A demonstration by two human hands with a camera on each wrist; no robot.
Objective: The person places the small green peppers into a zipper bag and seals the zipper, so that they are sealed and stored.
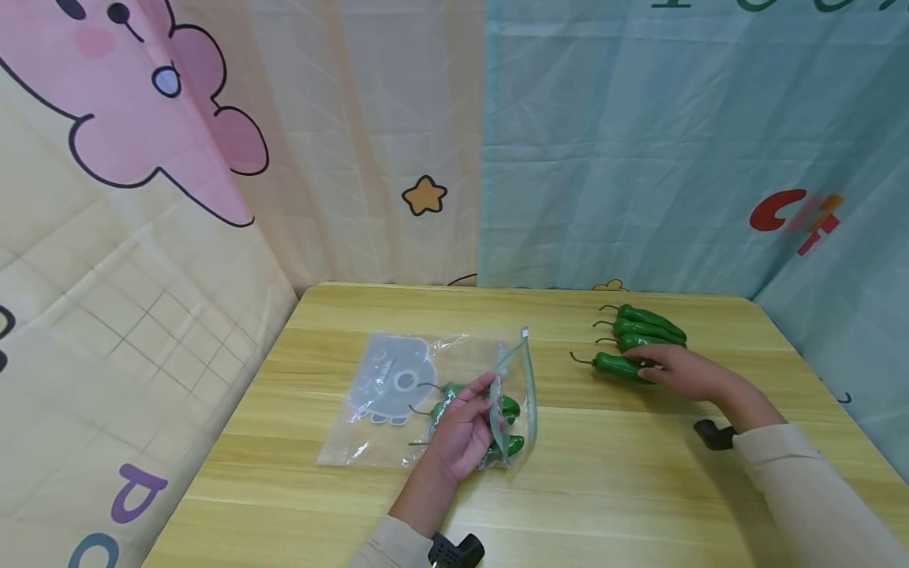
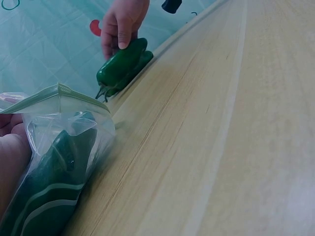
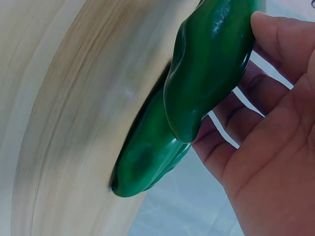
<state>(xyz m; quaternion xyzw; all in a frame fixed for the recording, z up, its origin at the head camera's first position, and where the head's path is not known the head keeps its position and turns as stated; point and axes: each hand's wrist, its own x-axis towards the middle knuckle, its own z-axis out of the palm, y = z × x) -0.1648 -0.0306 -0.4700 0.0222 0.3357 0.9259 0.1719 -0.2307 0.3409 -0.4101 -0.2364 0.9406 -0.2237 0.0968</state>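
Note:
A clear zip bag (image 1: 341,450) with a grey cartoon print lies on the table, its mouth to the right. My left hand (image 1: 460,438) holds it by the mouth's edge, keeping the mouth parted. Inside are several green chili peppers (image 1: 516,444), partly hidden by that hand; one pepper (image 2: 49,182) shows large through the plastic in the left wrist view. On the right, my right hand (image 1: 685,375) grips a green chili pepper (image 1: 612,364) between thumb and fingers, stem pointing left. Just behind it, three more peppers (image 1: 649,317) lie in a row.
The light wooden table (image 1: 604,489) ends at a back edge against printed curtains (image 1: 604,158). Another curtain (image 1: 142,339) hangs along the left side. Black wrist cameras (image 1: 456,551) sit on both forearms.

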